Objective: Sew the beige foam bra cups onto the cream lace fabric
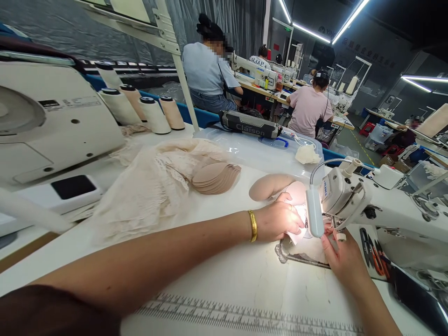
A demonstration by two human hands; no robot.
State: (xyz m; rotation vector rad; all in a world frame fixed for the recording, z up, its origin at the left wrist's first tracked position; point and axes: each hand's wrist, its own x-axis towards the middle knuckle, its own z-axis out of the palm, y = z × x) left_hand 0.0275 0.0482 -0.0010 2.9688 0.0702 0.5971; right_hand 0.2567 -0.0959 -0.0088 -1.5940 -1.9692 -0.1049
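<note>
My left hand (280,217), with a gold bracelet (252,226) at the wrist, grips a pale pink bra cup (297,192) beside the needle area of a white sewing machine (371,198). A beige moulded cup (268,186) lies just behind that hand. On the needle's other side is my right hand (343,259), its thumb and fingertips drawn in toward the needle plate. The lit lamp (315,212) and machine head hide part of those fingers and whatever is between them. White cloth shows under my left fingers.
Stacked beige oval pads (216,178) lie by crumpled cream lace (147,186). Thread cones (154,115) stand behind. A clear plastic lid (241,151) bears a black-grey case (250,125). Scissors (373,254) and a phone (416,294) lie right; a printed ruler (224,315) runs along the front. Co-workers sit beyond.
</note>
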